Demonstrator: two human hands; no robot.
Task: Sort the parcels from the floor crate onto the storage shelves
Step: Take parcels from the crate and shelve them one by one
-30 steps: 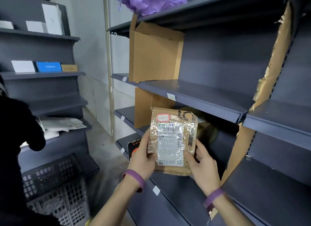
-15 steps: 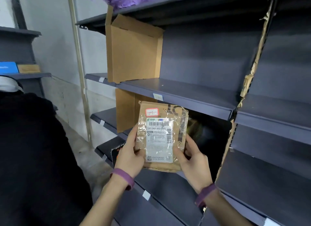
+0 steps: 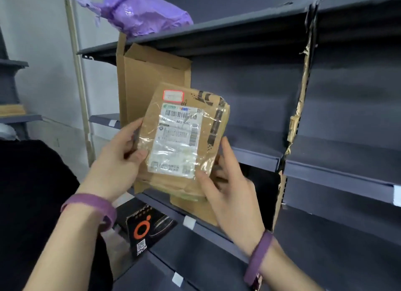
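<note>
the parcel (image 3: pixel 184 139), a flat brown packet wrapped in clear tape with a white printed label and a small red-bordered sticker facing the camera, is held upright in the air in front of the shelving, not yet set on any board. it is gripped at its left edge by the left hand (image 3: pixel 121 158), thumb laid on the front and fingers curled behind, and pinched at its lower right corner by the right hand (image 3: pixel 230 182), thumb on the front and the other fingers behind or along the edge. compared with a second ago, the parcel has been lifted: then it was held low, in front of the lower boards, and now its upper half is seen against the open cardboard carton (image 3: pixel 152 80) and level with the middle shelf (image 3: pixel 256 158). the floor crate seen at that time is no longer in view. from this it is judged that the label has been read and a place is being chosen, the bare stretch of the middle shelf just right of the carton being the likely one; the placing itself remains to be done. a purple bag (image 3: pixel 138 11) lies on the top shelf (image 3: pixel 217 30), and a black box with an orange mark (image 3: pixel 147 228) is seen on a lower board beneath the hands. a purple band is worn on each wrist.
</note>
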